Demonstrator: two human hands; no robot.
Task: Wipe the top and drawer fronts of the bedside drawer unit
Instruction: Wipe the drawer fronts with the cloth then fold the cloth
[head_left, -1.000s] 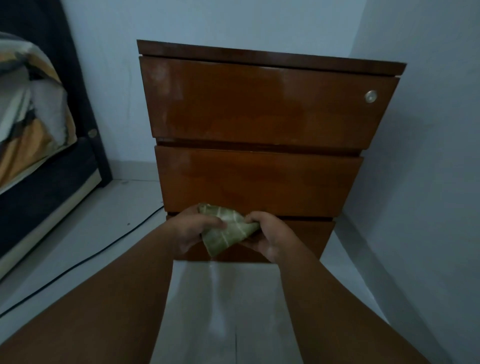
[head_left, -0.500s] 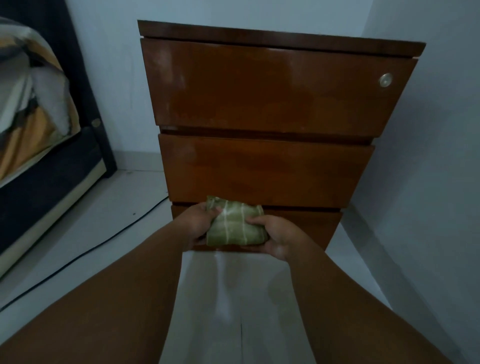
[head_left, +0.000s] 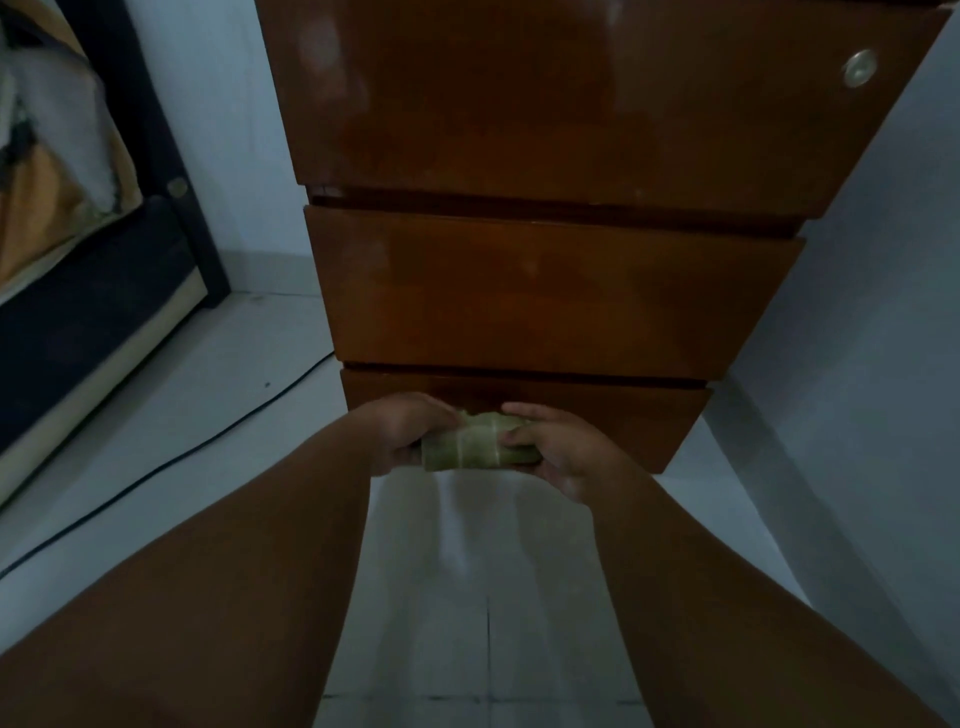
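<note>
White floor (head_left: 249, 467), cloth (head_left: 478, 448) lengthwise left-right

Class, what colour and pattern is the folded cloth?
Green cloth with pale stripes, head view.

Green white-striped cloth (head_left: 475, 448), brown drawers (head_left: 550, 296)

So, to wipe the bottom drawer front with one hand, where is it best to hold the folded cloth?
Probably across its upper side, the palm coming from above. The green cloth is folded into a flat pad, held at its ends by the left hand and right hand, just before the bottom drawer front.
</note>
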